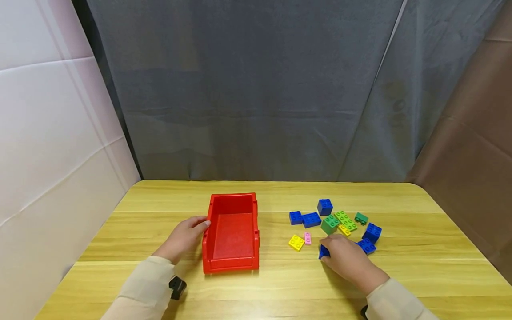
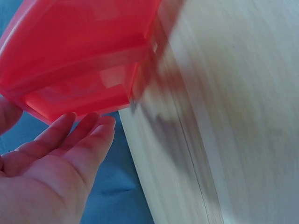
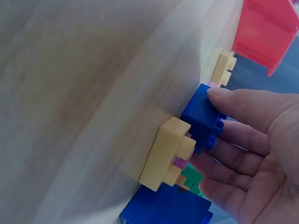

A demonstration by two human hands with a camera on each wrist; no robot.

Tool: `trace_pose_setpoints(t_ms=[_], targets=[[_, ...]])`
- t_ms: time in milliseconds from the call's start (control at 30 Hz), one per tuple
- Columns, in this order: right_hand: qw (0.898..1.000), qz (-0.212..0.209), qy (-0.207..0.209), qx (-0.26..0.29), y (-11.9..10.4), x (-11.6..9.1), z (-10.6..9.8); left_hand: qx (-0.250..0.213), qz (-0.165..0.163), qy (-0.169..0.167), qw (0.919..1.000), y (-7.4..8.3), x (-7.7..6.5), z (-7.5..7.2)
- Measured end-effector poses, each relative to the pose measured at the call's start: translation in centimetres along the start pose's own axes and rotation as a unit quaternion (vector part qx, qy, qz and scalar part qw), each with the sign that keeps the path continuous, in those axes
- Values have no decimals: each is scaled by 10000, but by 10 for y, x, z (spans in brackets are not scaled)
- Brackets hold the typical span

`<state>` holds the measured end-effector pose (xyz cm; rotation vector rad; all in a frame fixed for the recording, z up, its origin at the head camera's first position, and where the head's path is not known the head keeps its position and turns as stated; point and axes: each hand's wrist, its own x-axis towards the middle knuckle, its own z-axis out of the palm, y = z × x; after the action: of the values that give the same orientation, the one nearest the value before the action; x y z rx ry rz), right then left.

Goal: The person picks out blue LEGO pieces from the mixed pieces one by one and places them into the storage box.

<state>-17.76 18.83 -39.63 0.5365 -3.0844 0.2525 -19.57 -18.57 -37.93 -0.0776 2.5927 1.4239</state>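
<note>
My right hand (image 1: 348, 260) pinches a blue brick (image 3: 201, 114) between thumb and fingers, low over the table. Only one corner of that brick shows past the hand in the head view. Against the left wall of a red bin (image 1: 234, 238) is my left hand (image 1: 186, 238), its thumb at the rim and its fingers along the outer side. Bare red floor shows inside the bin. Just left of the right hand lie a yellow brick (image 1: 296, 242) and a small pink brick (image 1: 307, 238). A tan-looking brick (image 3: 163, 156) stands beside the held one in the right wrist view.
Behind the right hand are several blue bricks (image 1: 325, 207), a green brick (image 1: 330, 224), a lime-green brick (image 1: 346, 220) and a small green wheeled piece (image 1: 362, 218). Another blue brick (image 1: 366, 246) sits against the right hand's far side. A grey curtain (image 1: 256, 111) hangs behind the wooden table (image 1: 280, 289).
</note>
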Motion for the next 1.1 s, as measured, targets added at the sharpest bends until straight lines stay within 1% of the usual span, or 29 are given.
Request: trace_pose_setpoints(t_ms=[200,433,567,667,833,967,1100], targets=[[10000,-1,-89,-19,0,2,-1,-242,-104,-65,9996,0,1,1],[9998,40,-143,99,-6,3,-4,-335,-85,-79,9994,-1,1,2],[9999,-8,-97,109,-12,4,-7,-491,-90,-53,9987,-2,2,4],[9999,-68,-69,143,-19,5,-11,-647,-102,-18,9978,-2,2,6],[9990,-227,-96,383,-35,7,-18,-880,-50,39,9961,-3,2,8],[9976,-390,-120,558,-49,9,-24,-938,-72,98,9955,-4,2,9],[9956,-683,-135,622,-64,9,-29,-964,-99,157,9952,-5,2,10]])
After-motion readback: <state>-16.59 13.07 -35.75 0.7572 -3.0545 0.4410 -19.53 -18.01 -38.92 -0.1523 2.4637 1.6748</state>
